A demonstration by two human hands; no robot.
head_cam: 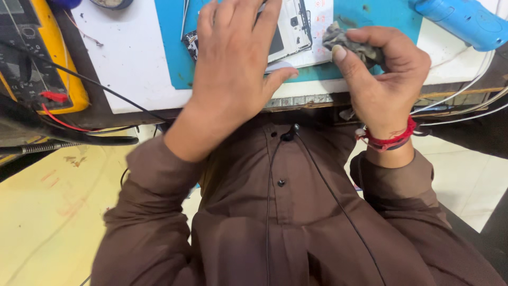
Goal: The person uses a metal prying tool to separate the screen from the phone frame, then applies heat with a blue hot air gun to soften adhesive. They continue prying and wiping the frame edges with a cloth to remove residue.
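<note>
My left hand point(233, 63) lies flat with fingers spread over an opened phone point(291, 29) that rests on a blue work mat point(174, 47); most of the phone is hidden under the palm. My right hand point(383, 74) is closed around a crumpled grey cloth point(352, 45), held just right of the phone above the mat's near edge. Red thread bands circle the right wrist. Both arms wear brown sleeves.
A yellow multimeter point(37, 53) with red and black leads sits at the far left. A blue tool point(465, 21) lies at the top right, with white cables point(465, 100) trailing off the bench edge. A black cord point(317, 175) runs down my shirt.
</note>
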